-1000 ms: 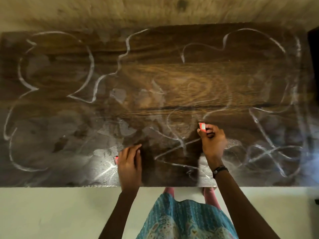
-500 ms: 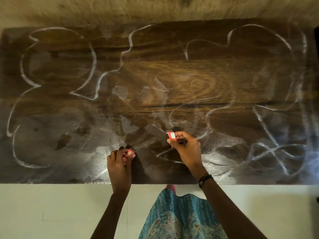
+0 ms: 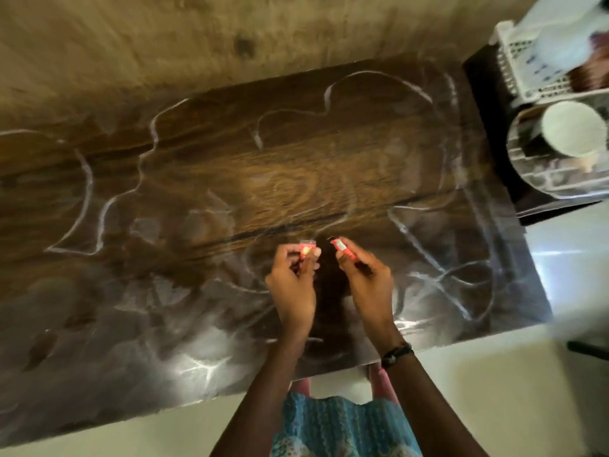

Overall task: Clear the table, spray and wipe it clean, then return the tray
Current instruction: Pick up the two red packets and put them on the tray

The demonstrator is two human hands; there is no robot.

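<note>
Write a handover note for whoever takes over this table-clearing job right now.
Left hand: pinches a small red wrapper, raised above the table.
Right hand: pinches a second red wrapper.
Done: the tabletop bears nothing loose; white streaks cover it.
Tray with a white cup sits on the dark stand to the right, beside a white basket.
Left: discard wrappers, spray and wipe the streaks, return the tray.

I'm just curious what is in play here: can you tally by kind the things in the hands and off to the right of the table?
Small red packets: 2, one in the left hand at, one in the right hand at
White cup: 1
White slotted basket: 1
Total: 4
</note>
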